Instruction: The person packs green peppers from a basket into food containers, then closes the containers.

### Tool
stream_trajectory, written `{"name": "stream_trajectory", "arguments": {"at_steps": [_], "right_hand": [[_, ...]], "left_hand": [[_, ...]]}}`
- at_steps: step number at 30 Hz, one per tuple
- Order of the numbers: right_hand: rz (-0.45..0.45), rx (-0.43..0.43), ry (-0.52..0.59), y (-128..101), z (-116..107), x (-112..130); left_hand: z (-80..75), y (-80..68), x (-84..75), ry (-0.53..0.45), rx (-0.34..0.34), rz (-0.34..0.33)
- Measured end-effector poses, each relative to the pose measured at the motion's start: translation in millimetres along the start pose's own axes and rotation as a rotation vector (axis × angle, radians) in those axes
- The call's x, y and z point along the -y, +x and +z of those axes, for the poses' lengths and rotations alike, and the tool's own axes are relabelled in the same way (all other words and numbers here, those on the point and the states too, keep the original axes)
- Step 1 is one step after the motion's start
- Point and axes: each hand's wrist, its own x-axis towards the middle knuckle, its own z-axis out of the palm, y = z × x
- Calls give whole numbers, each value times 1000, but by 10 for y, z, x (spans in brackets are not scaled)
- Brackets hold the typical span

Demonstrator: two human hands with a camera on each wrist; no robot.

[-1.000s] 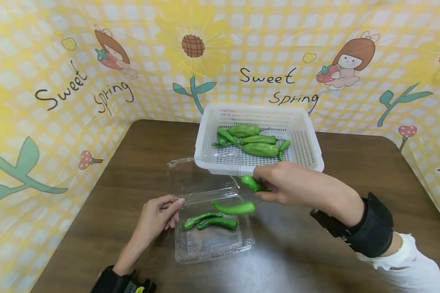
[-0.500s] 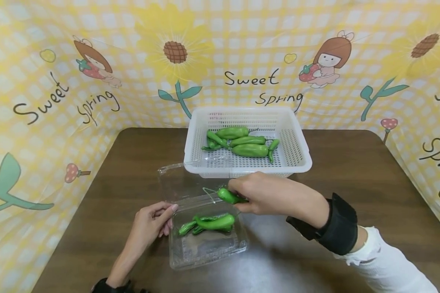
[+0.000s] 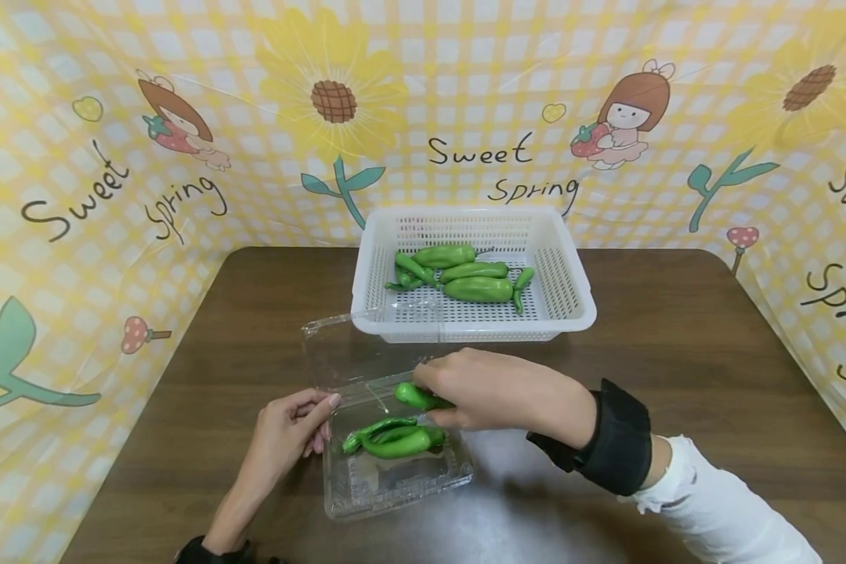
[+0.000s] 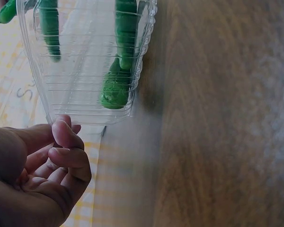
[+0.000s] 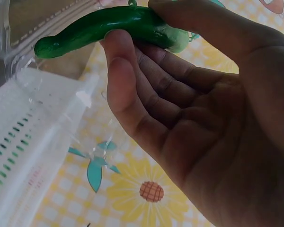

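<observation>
In the head view, my left hand (image 3: 292, 427) pinches the left rim of a clear plastic clamshell box (image 3: 366, 497), whose lid (image 3: 331, 348) stands up behind it. Several green chili peppers (image 3: 398, 444) lie inside the box. Above its back right part, my right hand (image 3: 465, 392) holds another green chili pepper (image 3: 414, 395). The right wrist view shows that chili pepper (image 5: 94, 28) between thumb and fingers. In the left wrist view, thumb and index finger meet at the box's corner, with chili peppers (image 4: 116, 87) seen through the plastic wall.
Behind the box stands a white perforated basket (image 3: 571, 290) with several green peppers (image 3: 475, 289) in it. The clamshell lid overlaps the basket's front left corner in the head view. A patterned yellow cloth (image 3: 395, 47) walls the back and sides of the brown table (image 3: 677, 352).
My right hand has moved left and down over the box, still holding one chili pepper. Another chili pepper has dropped into the box. My left hand keeps its grip; the head view has shifted.
</observation>
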Motion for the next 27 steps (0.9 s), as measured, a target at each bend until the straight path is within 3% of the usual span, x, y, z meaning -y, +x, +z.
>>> {"name": "stream_trajectory", "arguments": {"at_steps": [27], "right_hand": [[11, 114, -187, 250, 415, 107]], "left_hand": [[9, -7, 11, -8, 2, 13]]}}
